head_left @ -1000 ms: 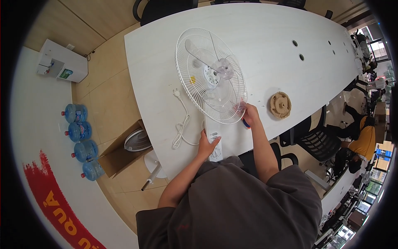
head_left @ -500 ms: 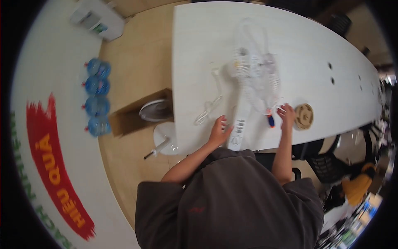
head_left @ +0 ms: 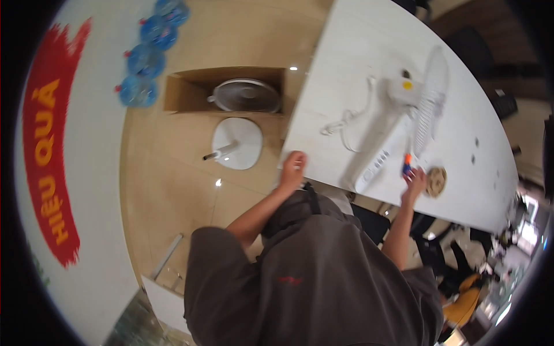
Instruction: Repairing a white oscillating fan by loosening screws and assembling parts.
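My right hand (head_left: 414, 185) is at the blue end of a short screwdriver (head_left: 407, 161) with an orange and blue handle, its fingers bent round that end; blur softens the grip. A white fan (head_left: 430, 101) with a wire cage lies on the table, its motor housing (head_left: 402, 91) and its column with control buttons (head_left: 379, 158) pointing toward me. My left hand (head_left: 293, 168) is over the table's near left corner, fingers loosely curled and apart, with nothing seen in them. A tan ring-shaped roll (head_left: 437, 181) lies just right of my right hand.
A white cable (head_left: 346, 122) lies left of the fan on the white table (head_left: 340, 69). On the floor to the left stand an open cardboard box (head_left: 187, 92) with a round fan cover (head_left: 248, 96), a white round base with a pole (head_left: 245, 144), and several blue water bottles (head_left: 145, 60). Chairs are at the right.
My view has turned left, so the table appears farther right and tilted. My right hand has come onto the screwdriver. My left hand has moved from beside the fan column to the table's corner.
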The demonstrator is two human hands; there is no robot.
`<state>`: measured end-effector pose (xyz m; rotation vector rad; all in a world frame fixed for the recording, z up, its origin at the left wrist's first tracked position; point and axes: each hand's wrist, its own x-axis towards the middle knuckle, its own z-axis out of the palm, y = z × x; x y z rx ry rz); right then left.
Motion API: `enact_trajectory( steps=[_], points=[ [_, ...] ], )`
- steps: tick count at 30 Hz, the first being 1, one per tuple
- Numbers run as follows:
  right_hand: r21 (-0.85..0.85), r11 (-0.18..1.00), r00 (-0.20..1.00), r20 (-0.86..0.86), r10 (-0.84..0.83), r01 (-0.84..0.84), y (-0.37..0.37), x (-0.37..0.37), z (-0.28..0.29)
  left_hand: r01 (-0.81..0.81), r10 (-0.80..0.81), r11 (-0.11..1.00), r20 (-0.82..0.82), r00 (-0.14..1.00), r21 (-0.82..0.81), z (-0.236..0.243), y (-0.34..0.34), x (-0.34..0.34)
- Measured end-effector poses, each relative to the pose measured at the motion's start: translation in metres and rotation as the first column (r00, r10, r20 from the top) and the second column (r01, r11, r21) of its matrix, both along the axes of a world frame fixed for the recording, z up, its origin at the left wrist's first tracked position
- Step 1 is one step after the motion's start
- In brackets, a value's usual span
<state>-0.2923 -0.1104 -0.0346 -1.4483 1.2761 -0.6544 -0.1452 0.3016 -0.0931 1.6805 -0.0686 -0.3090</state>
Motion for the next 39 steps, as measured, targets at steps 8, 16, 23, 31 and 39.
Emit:
enact_trajectory(
  steps=[8,16,23,31,39],
  points=[
    [-0.209,0.974,0.996,-0.021,0.086,-0.089,0.100,0.034,0.014,-0.276,0.297,0.932,-0.060,0.953,0.233,-0.019,0.150,-0.067],
    [-0.095,0.919,0.898,0.196,0.393,-0.382,0.215,0.044,0.049,-0.432,0.579,0.784,-0.274,0.768,0.445,-0.035,0.290,-0.233],
    [0.024,0.717,0.713,0.141,0.687,-0.696,0.337,0.046,0.033,-0.375,0.545,0.806,-0.327,0.772,0.458,-0.030,0.346,-0.276],
    [0.270,0.485,0.470,-0.120,0.874,-0.832,0.459,0.072,-0.030,-0.457,0.689,0.710,-0.396,0.607,0.535,-0.055,0.502,-0.289],
    [0.256,0.461,0.405,-0.242,0.882,-0.850,0.600,0.085,-0.038,-0.532,0.729,0.685,-0.476,0.492,0.498,-0.081,0.687,-0.219]
  ],
)
